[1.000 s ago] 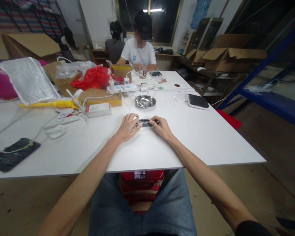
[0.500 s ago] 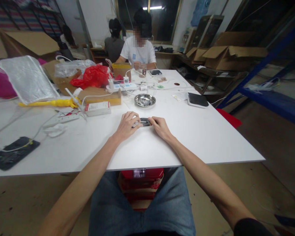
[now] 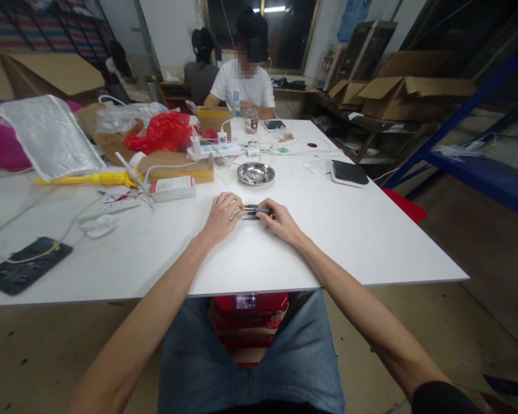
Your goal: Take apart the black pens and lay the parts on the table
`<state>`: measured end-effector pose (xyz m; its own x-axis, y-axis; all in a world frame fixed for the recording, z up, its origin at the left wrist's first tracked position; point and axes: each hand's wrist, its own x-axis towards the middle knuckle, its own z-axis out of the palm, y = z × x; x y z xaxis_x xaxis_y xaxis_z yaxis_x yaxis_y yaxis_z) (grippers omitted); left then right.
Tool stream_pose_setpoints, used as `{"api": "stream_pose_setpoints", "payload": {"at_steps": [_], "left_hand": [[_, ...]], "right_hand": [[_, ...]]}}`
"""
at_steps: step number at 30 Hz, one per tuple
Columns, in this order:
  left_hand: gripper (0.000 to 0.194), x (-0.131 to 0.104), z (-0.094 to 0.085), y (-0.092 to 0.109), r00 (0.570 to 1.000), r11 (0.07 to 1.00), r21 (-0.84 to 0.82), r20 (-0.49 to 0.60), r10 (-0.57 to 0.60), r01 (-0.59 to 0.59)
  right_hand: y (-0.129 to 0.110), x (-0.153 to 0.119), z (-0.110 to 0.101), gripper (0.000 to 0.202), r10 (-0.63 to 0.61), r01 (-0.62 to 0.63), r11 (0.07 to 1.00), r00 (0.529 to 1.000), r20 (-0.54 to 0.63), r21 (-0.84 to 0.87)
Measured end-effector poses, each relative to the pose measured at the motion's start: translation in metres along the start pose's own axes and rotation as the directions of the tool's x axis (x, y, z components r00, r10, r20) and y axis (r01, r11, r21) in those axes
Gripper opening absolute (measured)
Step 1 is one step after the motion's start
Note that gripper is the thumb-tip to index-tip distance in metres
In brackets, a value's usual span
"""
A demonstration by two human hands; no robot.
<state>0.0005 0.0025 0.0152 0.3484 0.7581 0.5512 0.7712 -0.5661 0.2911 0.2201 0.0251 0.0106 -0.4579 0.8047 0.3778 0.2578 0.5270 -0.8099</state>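
Observation:
Between my two hands, low over the white table [image 3: 349,241], lies a small bundle of slim dark pen-like sticks [image 3: 252,211], side by side and pointing left to right. My left hand [image 3: 224,215] is closed round their left ends, fingers curled over the top. At the other end, the thumb and fingers of my right hand [image 3: 280,218] pinch the bundle, where a thicker grey part shows. The fingers hide both ends, so their exact kind is unclear. Just beyond my hands stands a shiny metal bowl [image 3: 255,174] with small dark items in it.
To the left lie a white-and-red box [image 3: 173,188], a yellow object [image 3: 90,180], a black phone-like slab [image 3: 26,264] and tangled cables. Farther back is a power strip [image 3: 213,150]. A black-topped device [image 3: 349,172] sits at right. A person [image 3: 244,92] in a white shirt sits opposite.
My fingers have shifted slightly along the dark sticks, and more of the grey part now shows beside my right hand. The camera view has tilted a little; the bowl stays in place.

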Motion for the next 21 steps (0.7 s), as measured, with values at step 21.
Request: {"api": "stream_pose_setpoints", "payload": {"at_steps": [21], "left_hand": [[0.027, 0.0005, 0.0018, -0.0020, 0.997, 1.000, -0.016, 0.075, 0.012, -0.011]], "right_hand": [[-0.0029, 0.0016, -0.0029, 0.033, 0.074, -0.071, 0.995, 0.997, -0.036, 0.073]]}}
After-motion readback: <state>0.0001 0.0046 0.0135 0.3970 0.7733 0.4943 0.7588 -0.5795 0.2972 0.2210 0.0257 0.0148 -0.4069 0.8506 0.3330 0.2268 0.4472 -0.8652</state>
